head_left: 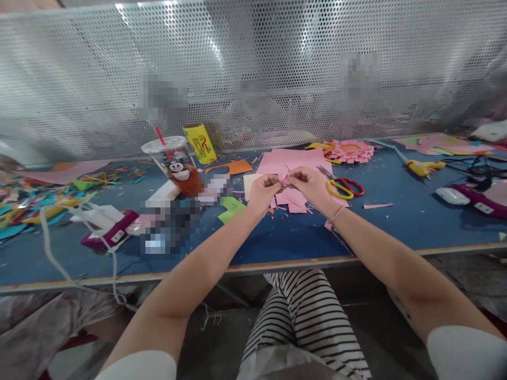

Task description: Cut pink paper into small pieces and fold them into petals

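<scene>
My left hand [264, 191] and my right hand [308, 183] meet above the blue table, both closed in a pinch on a small piece of pink paper [282, 178]. Its exact shape is partly hidden by my fingers. Behind and beneath it lies a large pink sheet [295, 160]. Smaller pink paper scraps [293, 199] lie just below my hands. Scissors [344, 187] with one yellow and one red handle rest right beside my right hand. Green paper [231, 210] lies to the left of my left hand.
A plastic cup [176, 166] with a red straw stands at left, near a yellow box [201, 143]. A pink fringed paper flower [350, 151] lies behind the scissors. A yellow glue gun [422, 167] is at right; a white cable [51, 253] trails over the left edge.
</scene>
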`<state>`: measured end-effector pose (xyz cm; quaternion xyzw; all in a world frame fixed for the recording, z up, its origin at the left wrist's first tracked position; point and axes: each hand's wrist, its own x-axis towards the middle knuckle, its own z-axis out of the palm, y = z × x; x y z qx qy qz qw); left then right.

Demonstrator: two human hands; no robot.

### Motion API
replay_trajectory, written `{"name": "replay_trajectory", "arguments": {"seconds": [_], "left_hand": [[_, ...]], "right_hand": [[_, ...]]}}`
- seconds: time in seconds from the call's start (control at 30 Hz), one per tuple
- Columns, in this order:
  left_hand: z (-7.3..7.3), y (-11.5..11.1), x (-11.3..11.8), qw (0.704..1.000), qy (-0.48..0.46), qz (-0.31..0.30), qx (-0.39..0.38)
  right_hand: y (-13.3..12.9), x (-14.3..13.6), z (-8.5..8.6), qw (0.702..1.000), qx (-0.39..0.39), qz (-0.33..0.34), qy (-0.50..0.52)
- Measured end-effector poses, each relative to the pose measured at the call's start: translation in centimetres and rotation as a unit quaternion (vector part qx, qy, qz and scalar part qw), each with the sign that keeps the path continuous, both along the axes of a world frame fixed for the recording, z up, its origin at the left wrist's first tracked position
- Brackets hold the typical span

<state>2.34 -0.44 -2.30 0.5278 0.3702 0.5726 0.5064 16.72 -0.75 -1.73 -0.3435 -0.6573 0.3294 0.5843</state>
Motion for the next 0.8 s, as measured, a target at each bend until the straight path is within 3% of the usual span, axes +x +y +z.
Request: {"name": "replay_trajectory", "arguments": {"seconds": [0.17, 0.6, 0.8], "left_hand": [[-0.27, 0.25, -0.15, 1.000, 0.010, 0.007, 0.021], [0.00, 0.12, -0.18, 1.000, -0.019, -0.006, -0.001], [0.22, -0.23, -0.22, 0.999, -0.006, -0.033, 0.010]], "right_hand": [[-0.08, -0.19, -0.05, 1.000, -0.003, 0.019, -0.001], [-0.18, 0.46, 0.40, 0.984, 0.080, -0.018, -0.161], [0.10, 0.59, 0.12, 0.984, 0.069, -0.047, -0.155]]}}
